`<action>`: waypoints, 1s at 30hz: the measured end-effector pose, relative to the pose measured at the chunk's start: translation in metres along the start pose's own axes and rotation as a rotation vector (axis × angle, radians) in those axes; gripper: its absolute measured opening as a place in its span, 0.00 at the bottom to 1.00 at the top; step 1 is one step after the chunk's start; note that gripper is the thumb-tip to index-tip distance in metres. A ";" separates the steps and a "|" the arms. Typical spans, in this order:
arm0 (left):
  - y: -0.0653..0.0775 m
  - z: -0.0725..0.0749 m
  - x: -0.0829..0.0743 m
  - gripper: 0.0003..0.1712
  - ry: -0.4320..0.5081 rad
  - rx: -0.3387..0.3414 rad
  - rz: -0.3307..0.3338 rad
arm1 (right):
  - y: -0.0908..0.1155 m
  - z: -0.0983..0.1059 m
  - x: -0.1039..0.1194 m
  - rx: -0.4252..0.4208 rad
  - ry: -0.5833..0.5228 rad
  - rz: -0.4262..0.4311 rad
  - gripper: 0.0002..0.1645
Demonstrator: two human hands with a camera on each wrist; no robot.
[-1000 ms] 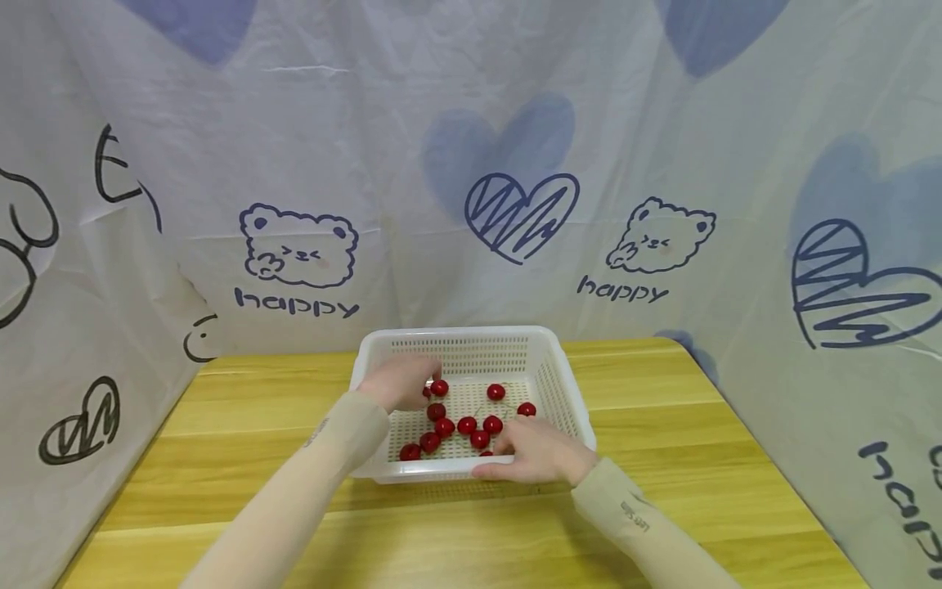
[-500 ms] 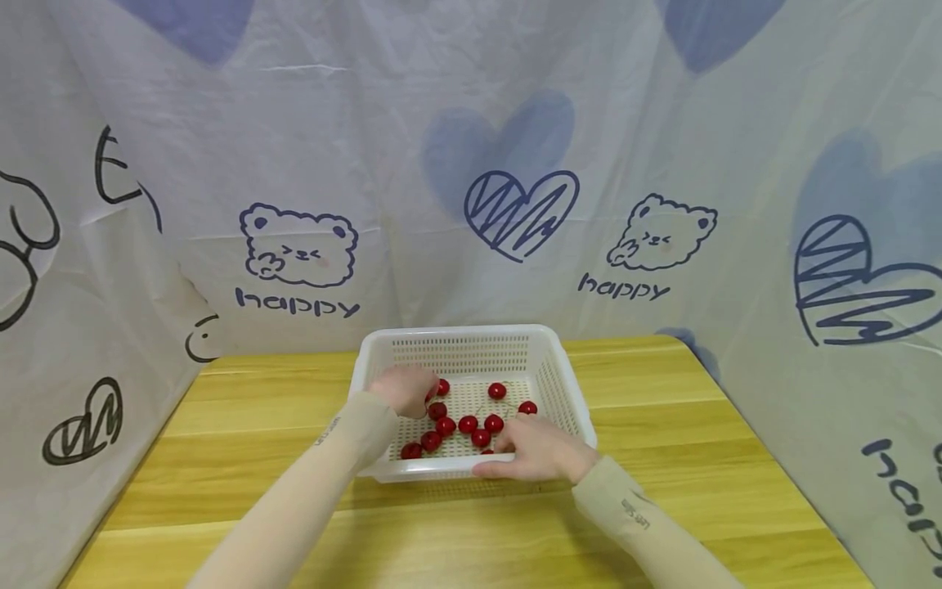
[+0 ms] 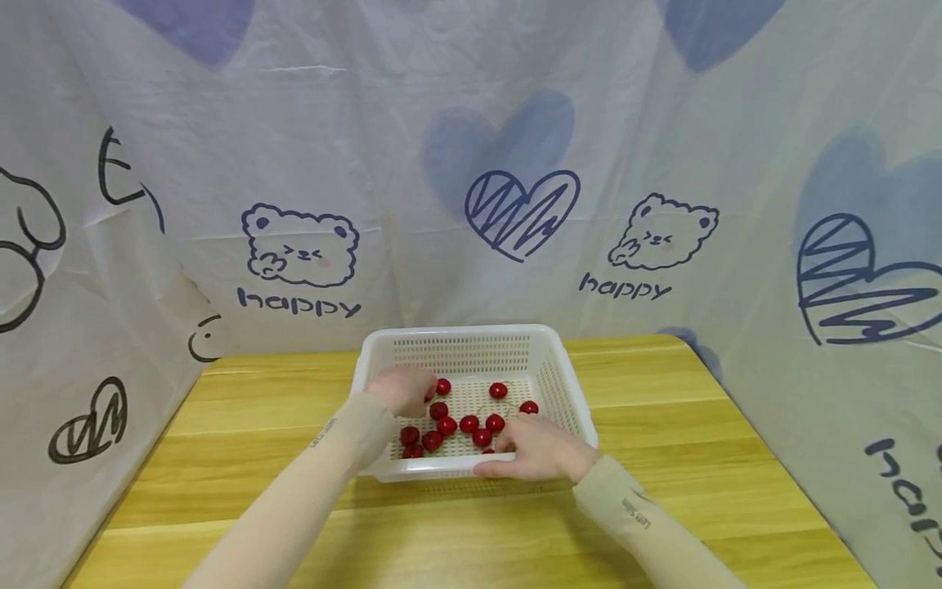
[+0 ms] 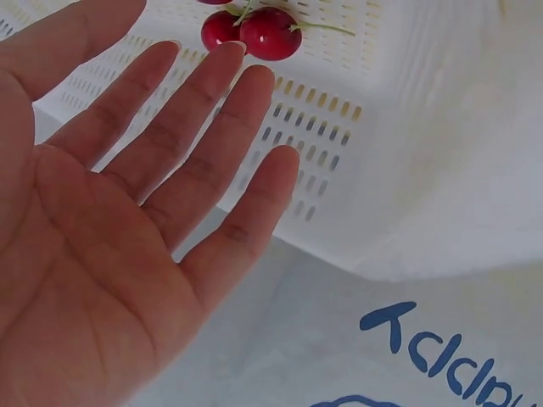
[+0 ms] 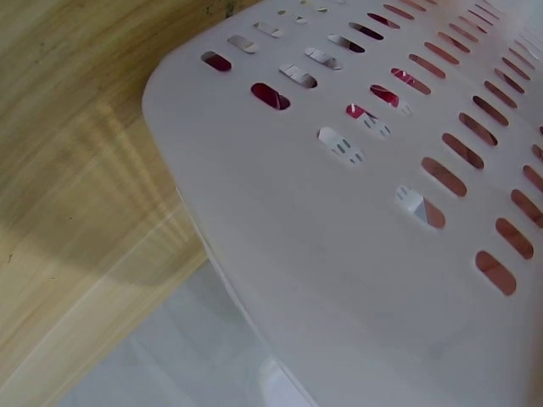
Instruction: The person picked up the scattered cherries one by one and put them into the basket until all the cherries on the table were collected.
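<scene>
A white slotted plastic basket (image 3: 459, 330) stands on the table, with several red cherries (image 3: 446, 426) scattered over its floor. My left hand (image 3: 403, 389) reaches down inside its left part. In the left wrist view the fingers (image 4: 199, 165) are spread and fairly straight, holding nothing visible; a pair of cherries (image 4: 270, 34), one with a green stem, lies just past the fingertips. At the front right, my right hand (image 3: 540, 450) grips the basket's near rim, thumb outside and fingers inside. The right wrist view shows mostly the slotted basket wall (image 5: 280, 195), with fingers seen through the slots.
The wooden table (image 3: 662, 491) spreads around the basket on the left, right and front. A pale cloth (image 3: 412, 270) printed with hearts and bears hangs close behind the basket and along both sides.
One more cherry now shows at the basket's front left, beside my left wrist. My left hand has shifted slightly down since the first frame. The right hand keeps its grip on the rim.
</scene>
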State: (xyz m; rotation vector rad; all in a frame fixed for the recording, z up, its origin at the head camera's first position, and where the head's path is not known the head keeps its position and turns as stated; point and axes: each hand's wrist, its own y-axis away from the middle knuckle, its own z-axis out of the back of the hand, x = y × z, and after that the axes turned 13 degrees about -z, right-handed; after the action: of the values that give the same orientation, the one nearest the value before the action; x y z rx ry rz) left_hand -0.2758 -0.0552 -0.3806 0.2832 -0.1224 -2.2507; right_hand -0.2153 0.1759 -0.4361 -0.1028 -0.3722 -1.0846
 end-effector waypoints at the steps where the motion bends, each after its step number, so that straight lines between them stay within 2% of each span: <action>1: 0.001 0.001 0.000 0.10 0.007 -0.001 0.002 | 0.000 0.000 0.000 -0.001 0.002 0.000 0.37; 9: 0.011 0.016 0.007 0.04 -0.033 -0.039 -0.049 | -0.003 0.002 0.000 0.004 0.012 -0.002 0.37; 14: 0.018 0.022 0.013 0.11 -0.050 -0.104 -0.081 | -0.002 0.003 -0.002 0.010 0.018 -0.008 0.36; 18: 0.026 0.024 0.018 0.14 -0.046 -0.188 -0.101 | 0.002 0.006 -0.001 0.001 0.003 0.002 0.35; 25: 0.041 0.025 0.029 0.21 -0.090 -0.343 -0.060 | 0.005 0.024 0.001 -0.120 -0.006 0.065 0.31; 30: 0.052 0.026 0.038 0.25 -0.112 -0.446 -0.023 | 0.012 0.042 -0.009 -0.242 0.037 -0.012 0.35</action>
State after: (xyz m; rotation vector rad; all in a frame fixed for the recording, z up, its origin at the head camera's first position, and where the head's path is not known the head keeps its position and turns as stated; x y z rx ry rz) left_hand -0.2666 -0.1180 -0.3521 -0.0814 0.3231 -2.2450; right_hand -0.2187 0.2000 -0.3992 -0.2949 -0.2071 -1.1388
